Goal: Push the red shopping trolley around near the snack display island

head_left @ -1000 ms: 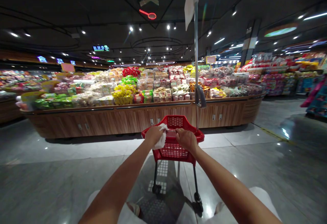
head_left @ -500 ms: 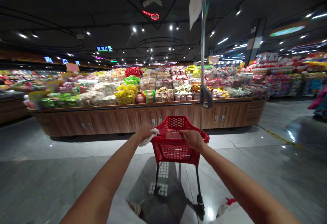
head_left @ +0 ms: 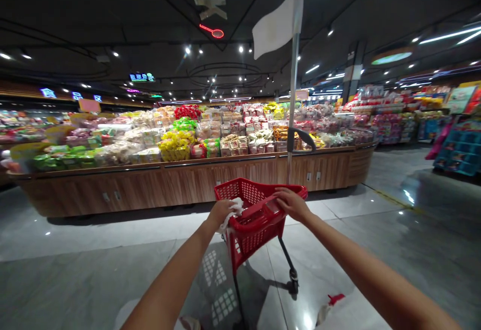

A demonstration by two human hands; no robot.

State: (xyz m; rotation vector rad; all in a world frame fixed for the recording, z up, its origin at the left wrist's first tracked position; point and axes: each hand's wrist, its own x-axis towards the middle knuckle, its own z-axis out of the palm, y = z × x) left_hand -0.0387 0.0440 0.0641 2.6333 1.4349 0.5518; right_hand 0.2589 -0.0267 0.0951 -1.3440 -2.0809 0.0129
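A red plastic shopping cart (head_left: 250, 239) with perforated basket walls stands in front of me, angled so its front points to the left. My left hand (head_left: 221, 213) is closed at the left end of its handle, with a crumpled white tissue (head_left: 236, 206) bunched in the fingers. On the right part of the handle rests my right hand (head_left: 293, 203), fingers curled over the rim. Just beyond that hand rises a grey pole (head_left: 293, 84) carrying a white flag (head_left: 278, 21) and a dark grey loop grip (head_left: 303, 141). Where the pole is fixed is hidden.
A long wood-panelled display counter (head_left: 135, 189) crosses ahead, piled with packaged snacks. Yellow packets (head_left: 176, 145) lie near its middle. At the right stands a blue rack (head_left: 460, 144), with more stocked shelves behind it. Shiny grey floor tiles (head_left: 376, 250) extend to both sides.
The cart has swung round, its front turning left and its right wheel now farther forward. Both hands have moved with the handle. More of the flag shows, and the loop grip points right.
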